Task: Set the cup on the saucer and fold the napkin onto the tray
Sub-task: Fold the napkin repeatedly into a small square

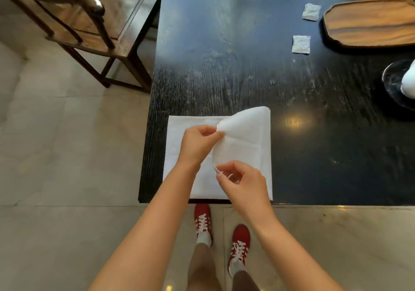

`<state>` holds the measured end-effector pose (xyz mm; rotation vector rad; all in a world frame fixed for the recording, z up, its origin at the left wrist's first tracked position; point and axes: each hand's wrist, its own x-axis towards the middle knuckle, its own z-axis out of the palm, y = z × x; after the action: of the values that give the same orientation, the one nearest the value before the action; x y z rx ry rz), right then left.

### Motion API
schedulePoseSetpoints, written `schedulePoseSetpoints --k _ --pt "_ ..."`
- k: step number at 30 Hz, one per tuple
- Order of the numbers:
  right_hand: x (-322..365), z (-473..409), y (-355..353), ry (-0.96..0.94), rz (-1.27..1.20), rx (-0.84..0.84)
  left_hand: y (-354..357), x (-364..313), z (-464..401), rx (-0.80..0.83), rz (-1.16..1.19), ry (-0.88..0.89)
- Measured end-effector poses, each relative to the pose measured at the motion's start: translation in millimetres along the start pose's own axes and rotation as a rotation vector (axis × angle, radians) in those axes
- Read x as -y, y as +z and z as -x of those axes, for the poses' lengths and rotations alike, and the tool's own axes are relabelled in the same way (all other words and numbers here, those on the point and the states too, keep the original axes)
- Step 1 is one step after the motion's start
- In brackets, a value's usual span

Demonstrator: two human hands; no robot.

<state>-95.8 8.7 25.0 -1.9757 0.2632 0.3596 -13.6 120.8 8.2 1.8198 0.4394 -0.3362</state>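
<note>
Pinching the napkin's (247, 133) lifted right flap, we hold one corner in our left hand (197, 143) and one in our right hand (241, 181) at the table's (224, 43) near edge. From this grip the tray (368, 23) lies well apart at two o'clock, nearer our right hand. At three o'clock the frame edge cuts off the cup (409, 82) on its dark saucer (391, 82).

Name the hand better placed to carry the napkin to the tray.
Right. The wooden tray lies far right on the table; the right hand already pinches the napkin on that side. Left hand sits farther away.
</note>
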Motion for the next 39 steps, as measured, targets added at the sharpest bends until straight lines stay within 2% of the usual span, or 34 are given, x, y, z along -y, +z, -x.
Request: schedulePoseSetpoints --k 6,12,24,29,32,36,39 --pt "15 -4 44 -0.071 0.126 0.072 -54 16 -24 -0.068 0.014 0.056" --pt "18 -5 79 -0.114 0.203 0.097 -83 50 -35 -0.107 -0.131 0.011" --pt "4 -10 120 -0.189 0.359 0.121 -96 79 -39 -0.200 -0.244 0.018" --pt "-15 -16 136 -0.215 0.511 0.148 -93 84 -40 -0.239 -0.307 0.068" --pt "-24 -17 141 -0.302 0.572 0.118 -92 89 -43 -0.253 -0.340 0.100" --pt "-31 -24 134 -0.513 0.623 0.061 -90 92 -47 -0.299 -0.361 0.111" --pt "-47 -32 125 -0.521 0.835 0.115 -89 93 -48 -0.318 -0.396 0.142"
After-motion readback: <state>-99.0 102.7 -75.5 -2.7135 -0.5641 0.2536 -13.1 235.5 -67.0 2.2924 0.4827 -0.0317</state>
